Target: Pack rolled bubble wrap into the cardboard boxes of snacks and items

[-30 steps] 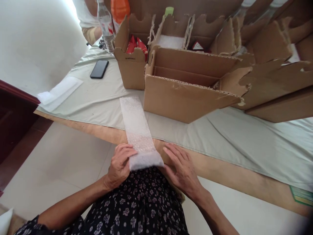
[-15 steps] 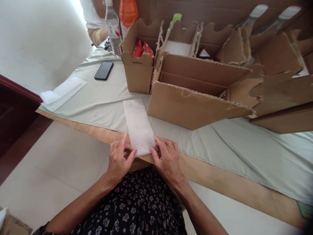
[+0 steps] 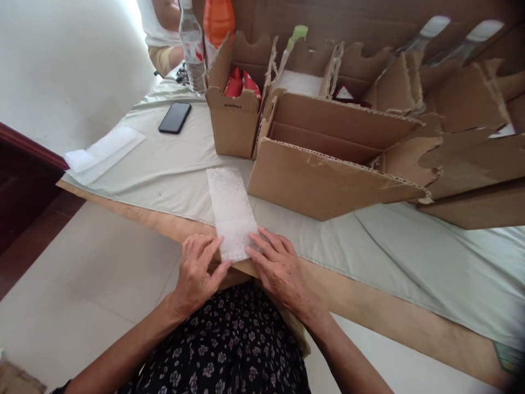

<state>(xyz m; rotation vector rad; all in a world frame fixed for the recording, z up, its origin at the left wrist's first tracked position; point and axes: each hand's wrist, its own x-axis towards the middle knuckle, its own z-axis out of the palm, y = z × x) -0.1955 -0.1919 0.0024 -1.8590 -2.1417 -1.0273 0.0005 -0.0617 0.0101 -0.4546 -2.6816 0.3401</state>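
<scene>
A white strip of bubble wrap [image 3: 232, 210] lies flat on the cloth, its near end at the table's front edge. At its lower left side is my left hand [image 3: 199, 271], thumb and fingers apart, the tips touching the edge of the strip. My right hand [image 3: 281, 268] rests on the lower right corner with its fingers spread. Neither hand is closed around the strip. Beyond it to the right stands an open cardboard box [image 3: 328, 180] with a long compartment facing me.
A black phone [image 3: 175, 118] and more white wrap [image 3: 106, 153] lie at the left. Smaller cardboard compartments [image 3: 234, 128] hold red packets [image 3: 241, 85]. A clear bottle [image 3: 192, 52] and an orange bottle [image 3: 219, 24] stand behind, near another person's arm [image 3: 168, 16].
My right hand has moved slightly onto the strip, its fingers now stretched out over the corner. My left fingers have come down lower along the left edge.
</scene>
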